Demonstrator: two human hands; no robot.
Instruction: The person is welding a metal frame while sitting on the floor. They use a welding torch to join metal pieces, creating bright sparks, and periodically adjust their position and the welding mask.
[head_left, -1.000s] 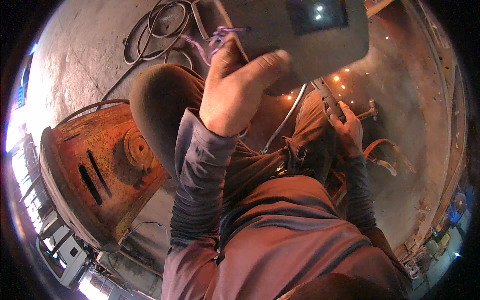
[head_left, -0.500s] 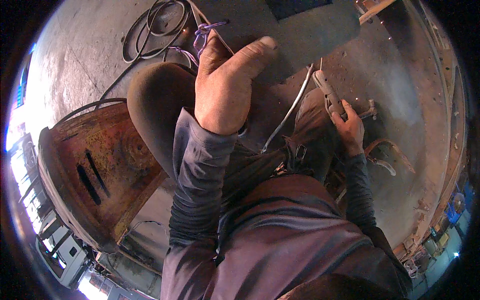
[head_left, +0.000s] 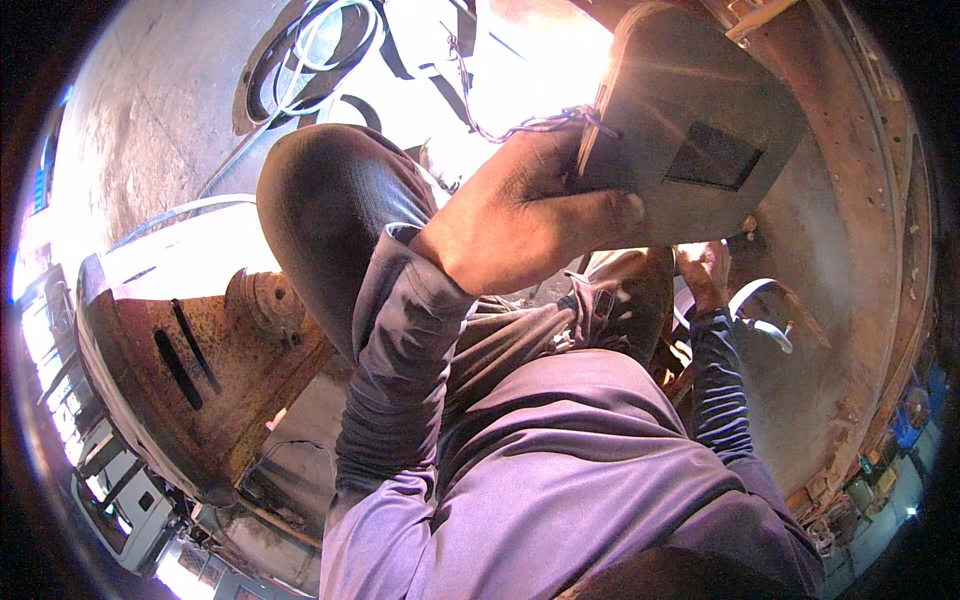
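My left hand (head_left: pixel 535 215) is closed around the near edge of a flat dark welding shield (head_left: pixel 690 90) with a square dark window. A purplish twisted cord (head_left: pixel 545 122) runs from the shield's edge beside my knuckles. Lower right of the shield, my right hand (head_left: pixel 706 272) is closed, its fingers partly covered by the shield. The welding electrode holder seen in it a moment ago is now hidden behind the shield. Strong white glare spreads from beyond the shield's left edge across the floor.
A rusty, curved metal piece with two slots (head_left: pixel 205 350) stands left of my bent knee (head_left: pixel 340 220). Coiled cable (head_left: pixel 320 60) lies on the floor at upper left. Right of my right hand is a curved strip (head_left: pixel 765 325). A large curved metal wall (head_left: pixel 885 200) borders the right side.
My left hand has moved right and brought the shield down between my view and my right hand, covering the electrode holder. A bright glare has appeared and lights the floor and my clothes.
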